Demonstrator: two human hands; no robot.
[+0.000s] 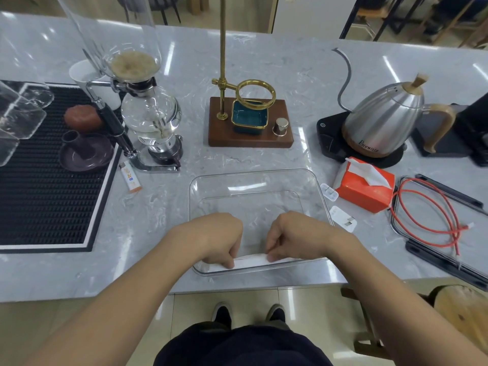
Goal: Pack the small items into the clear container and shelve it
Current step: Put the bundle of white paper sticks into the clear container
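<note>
A clear plastic container (253, 180) sits on the marble counter right in front of me. My left hand (219, 239) and my right hand (293, 236) reach into its near side, and both pinch a long white strip (252, 261) that lies along the near wall. A white charger plug (343, 219) and a small clear case (329, 192) lie just right of the container. A red cable (422, 215) is coiled on a clear lid with black clips (449, 262) at the far right. A small white and orange tube (130, 177) lies to the left.
An orange tissue box (364, 186) stands right of the container. Behind are a steel kettle (383, 120) on its base, a wooden dripper stand (250, 125) and a glass siphon brewer (150, 112). A black drip mat (45, 165) with dishes covers the left. The counter's edge runs near my body.
</note>
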